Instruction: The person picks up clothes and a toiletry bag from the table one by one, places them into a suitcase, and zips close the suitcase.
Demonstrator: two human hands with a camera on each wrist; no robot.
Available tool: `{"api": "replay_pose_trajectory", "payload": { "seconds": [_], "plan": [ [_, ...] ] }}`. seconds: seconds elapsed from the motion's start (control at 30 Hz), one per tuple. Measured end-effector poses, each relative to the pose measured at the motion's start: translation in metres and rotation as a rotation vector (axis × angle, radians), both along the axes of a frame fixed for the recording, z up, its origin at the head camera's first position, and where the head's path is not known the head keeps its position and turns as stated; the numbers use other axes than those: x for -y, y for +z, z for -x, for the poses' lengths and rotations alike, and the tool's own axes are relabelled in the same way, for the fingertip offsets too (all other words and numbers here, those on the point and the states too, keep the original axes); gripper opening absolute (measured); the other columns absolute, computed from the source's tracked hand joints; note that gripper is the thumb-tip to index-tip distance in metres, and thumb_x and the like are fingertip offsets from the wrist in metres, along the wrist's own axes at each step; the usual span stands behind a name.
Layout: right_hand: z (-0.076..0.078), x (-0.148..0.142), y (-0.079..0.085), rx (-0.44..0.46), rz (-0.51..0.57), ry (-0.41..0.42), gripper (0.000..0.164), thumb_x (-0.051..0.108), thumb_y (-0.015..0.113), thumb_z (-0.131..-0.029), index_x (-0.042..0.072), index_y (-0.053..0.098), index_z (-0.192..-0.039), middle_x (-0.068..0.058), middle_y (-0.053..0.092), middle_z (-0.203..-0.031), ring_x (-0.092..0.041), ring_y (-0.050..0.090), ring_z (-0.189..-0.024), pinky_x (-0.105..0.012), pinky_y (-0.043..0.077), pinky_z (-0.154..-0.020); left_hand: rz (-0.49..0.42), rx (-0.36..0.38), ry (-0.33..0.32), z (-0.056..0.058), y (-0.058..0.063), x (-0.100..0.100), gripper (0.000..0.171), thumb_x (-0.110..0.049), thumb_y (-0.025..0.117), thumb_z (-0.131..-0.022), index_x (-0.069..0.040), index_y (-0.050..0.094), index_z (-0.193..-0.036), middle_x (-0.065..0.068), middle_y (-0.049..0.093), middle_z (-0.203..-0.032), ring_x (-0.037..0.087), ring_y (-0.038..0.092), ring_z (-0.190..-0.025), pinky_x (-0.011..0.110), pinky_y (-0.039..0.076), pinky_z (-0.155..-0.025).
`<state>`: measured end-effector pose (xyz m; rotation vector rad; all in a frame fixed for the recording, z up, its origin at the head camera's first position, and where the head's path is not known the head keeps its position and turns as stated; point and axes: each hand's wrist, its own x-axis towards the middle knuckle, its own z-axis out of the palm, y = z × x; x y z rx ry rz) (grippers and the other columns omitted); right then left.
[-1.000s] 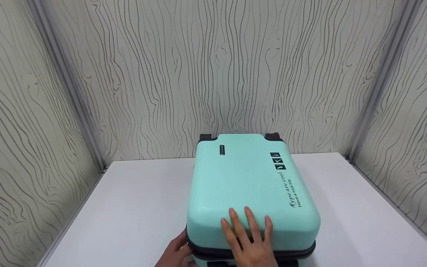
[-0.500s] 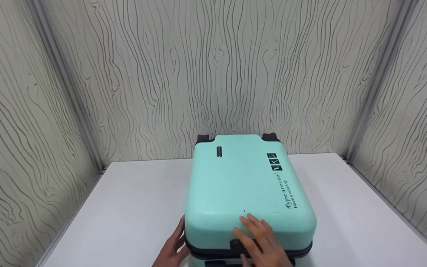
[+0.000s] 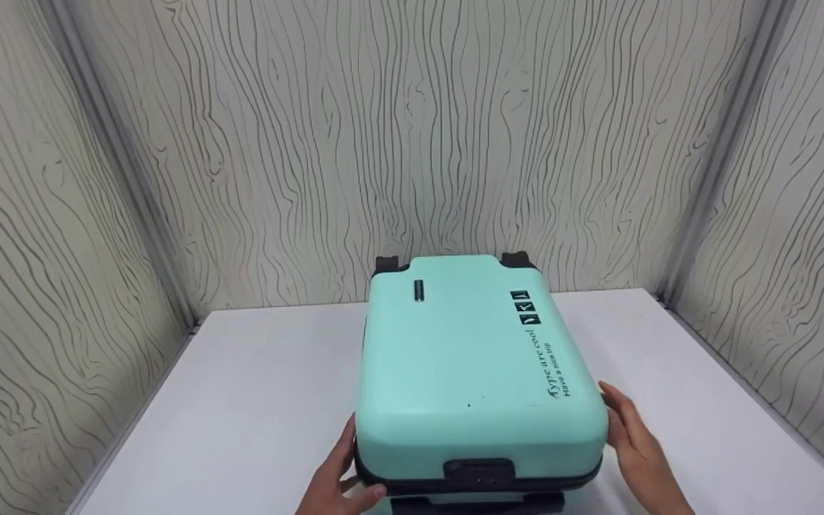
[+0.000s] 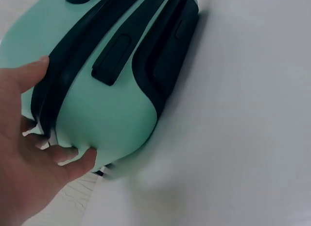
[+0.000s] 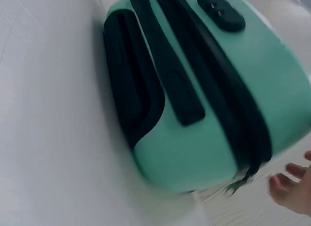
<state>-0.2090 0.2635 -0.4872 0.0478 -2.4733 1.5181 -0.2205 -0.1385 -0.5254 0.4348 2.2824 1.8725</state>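
A mint-green suitcase (image 3: 455,350) lies flat, its wheels toward the back wall and its black handle (image 3: 476,505) facing me. On its near end sits a black lock (image 3: 480,473) above the dark zipper band. My left hand (image 3: 335,478) holds the near left corner. In the left wrist view the thumb presses the zipper band (image 4: 65,56) while the other fingers bend around the side. My right hand (image 3: 642,454) is beside the right side, fingers loosely bent. The right wrist view has this hand (image 5: 294,189) apart from the shell, near dangling zipper pulls (image 5: 237,186).
The suitcase rests on a white table (image 3: 254,386), which extends to both sides of it. Wood-grain patterned panels (image 3: 440,129) stand behind and at either side. Black wheels (image 3: 386,263) stick out at the far end.
My right hand has left the near end and lock and moved to the suitcase's right side. My left hand stays at the left corner, its thumb now over the front edge.
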Motion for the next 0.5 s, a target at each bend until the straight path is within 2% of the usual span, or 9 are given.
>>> {"api": "replay_pose_trajectory", "payload": {
  "seconds": [0.07,0.17,0.33,0.5],
  "plan": [
    [0.008,-0.007,-0.01,0.144,0.132,0.094,0.058,0.045,0.022,-0.1,0.015,0.016,-0.149,-0.016,0.02,-0.153,-0.038,0.023,-0.138,-0.053,0.041,-0.099,0.022,-0.034,0.011,0.0,0.0,-0.004,0.102,-0.033,0.074,-0.078,-0.031,0.002,-0.15,0.015,0.019,-0.154,0.044,0.021,-0.137,0.063,0.042,-0.09],
    [0.015,-0.012,-0.018,0.263,0.254,0.149,0.062,0.047,0.025,-0.099,0.014,0.014,-0.15,-0.012,0.012,-0.156,-0.038,0.014,-0.141,-0.056,0.039,-0.1,0.053,-0.08,0.021,0.0,0.001,-0.008,0.105,-0.037,0.075,-0.076,-0.034,0.0,-0.149,0.012,0.026,-0.151,0.041,0.029,-0.134,0.062,0.042,-0.091],
    [0.026,-0.019,-0.014,0.291,0.235,0.176,0.067,0.045,0.038,-0.097,0.005,0.019,-0.148,-0.017,0.021,-0.153,-0.036,0.026,-0.138,-0.044,0.044,-0.098,0.108,-0.12,0.034,0.002,0.004,-0.009,0.106,-0.043,0.073,-0.075,-0.033,-0.002,-0.149,0.011,0.032,-0.149,0.038,0.034,-0.131,0.058,0.044,-0.09],
    [0.036,-0.029,-0.011,0.33,0.206,0.284,0.072,0.044,0.041,-0.096,0.0,0.016,-0.147,-0.022,0.016,-0.152,-0.04,0.024,-0.137,-0.046,0.045,-0.097,0.135,-0.131,0.067,0.001,0.004,-0.009,0.104,-0.043,0.071,-0.078,-0.021,0.0,-0.151,0.017,0.031,-0.148,0.041,0.037,-0.13,0.058,0.045,-0.089]
  ]
}}
